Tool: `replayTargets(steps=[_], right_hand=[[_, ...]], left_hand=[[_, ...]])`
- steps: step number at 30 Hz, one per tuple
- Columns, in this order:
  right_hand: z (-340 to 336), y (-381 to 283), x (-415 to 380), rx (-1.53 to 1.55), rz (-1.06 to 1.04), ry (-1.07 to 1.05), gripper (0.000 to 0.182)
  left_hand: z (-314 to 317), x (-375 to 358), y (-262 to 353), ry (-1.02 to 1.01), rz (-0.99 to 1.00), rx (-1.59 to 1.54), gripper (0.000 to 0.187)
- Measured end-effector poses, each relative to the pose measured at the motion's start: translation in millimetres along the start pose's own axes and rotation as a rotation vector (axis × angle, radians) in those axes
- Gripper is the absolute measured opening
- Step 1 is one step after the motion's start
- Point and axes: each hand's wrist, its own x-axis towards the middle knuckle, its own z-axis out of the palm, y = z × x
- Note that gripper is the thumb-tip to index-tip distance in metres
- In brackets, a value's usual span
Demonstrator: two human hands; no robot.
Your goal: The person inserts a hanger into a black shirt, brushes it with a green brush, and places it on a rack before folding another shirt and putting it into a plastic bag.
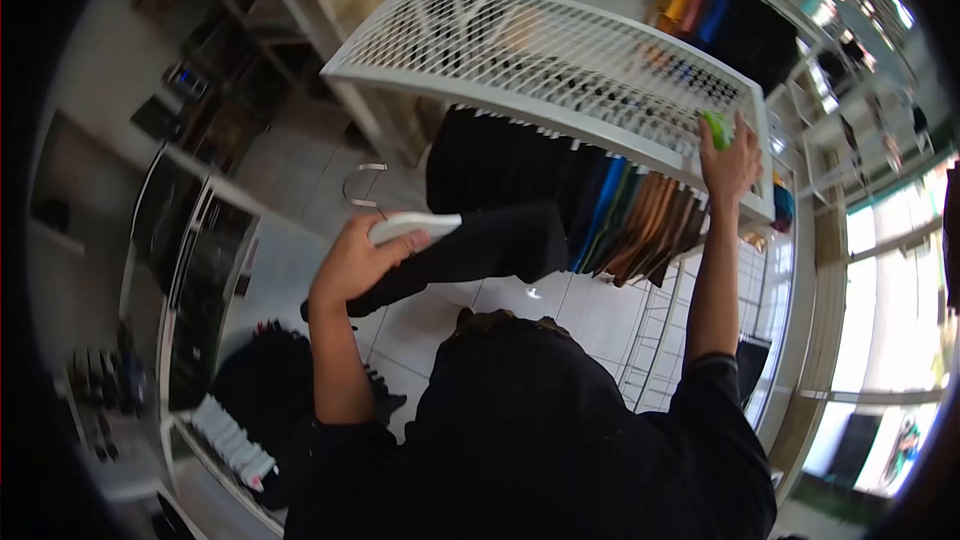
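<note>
A white hanger (pixel 415 229) with a metal hook is gripped in my left hand (pixel 355 265), and a black garment (pixel 490 245) hangs beside it, stretching to the right. My right hand (pixel 732 165) is raised at the right end of the white mesh-topped rack (pixel 560 45), its fingers around a bright green object (pixel 717 130) too small to identify. Below the rack top hangs a row of clothes, with black ones (pixel 500 165) on the left and blue, green and brown ones (pixel 640 220) on the right.
Black clothes on white hangers (pixel 235 445) hang on a lower rack at the left. A white wire grid (pixel 660 340) stands right of my body over the tiled floor (pixel 410 330). Another rack with yellow and blue clothes (pixel 690 5) is at the back.
</note>
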Motion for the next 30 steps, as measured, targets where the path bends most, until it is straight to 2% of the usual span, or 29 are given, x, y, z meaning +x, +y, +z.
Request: replayTargets(steps=[2,5,11,13,15,17,20,21,23,25,27,28,30], right_hand=[[-12,-38,-13,0.117,-0.046,0.019,0.063],[-18,-86,-37,0.453,-0.25,-0.125,0.048],[-20,-174,-128,0.865,-0.384,-0.594,0.037],[-15,-191,-164,0.971,-0.395,-0.767,0.033],[-11,-205,-190,1.052,-0.373,-0.975,0.034],[-9,-217,-211,1.02,-0.455,-1.08,0.034],[-6,-241,-240,1.089,-0.418,-1.237,0.035],[-4,-252,-246,1.082,-0.412,-1.233,0.035],[2,-276,-257,1.128,-0.298,-1.452,0.036],[22,-300,-278,1.108,-0.271,-1.509,0.042],[46,-327,-304,1.063,-0.14,-1.64,0.049],[62,-336,-324,1.061,-0.091,-1.635,0.062],[77,-366,-334,0.967,0.016,-1.65,0.066]], left_hand=[[-16,-3,-15,0.104,-0.05,0.034,0.039],[-37,-7,-28,0.244,-0.036,0.048,0.039],[-66,11,-58,0.35,-0.114,0.02,0.037],[-71,27,-86,0.383,-0.113,-0.025,0.037],[-70,45,-120,0.417,-0.08,-0.007,0.037],[-68,63,-140,0.449,-0.044,0.005,0.038],[-62,92,-166,0.298,-0.205,-0.231,0.053],[-62,107,-182,0.208,-0.206,-0.286,0.054],[-57,134,-198,0.12,-0.231,-0.392,0.051],[-52,166,-223,0.014,-0.241,-0.5,0.054],[-45,198,-251,-0.109,-0.193,-0.622,0.057],[-41,210,-257,-0.118,-0.189,-0.698,0.058],[-34,238,-269,-0.17,-0.187,-0.819,0.061]])
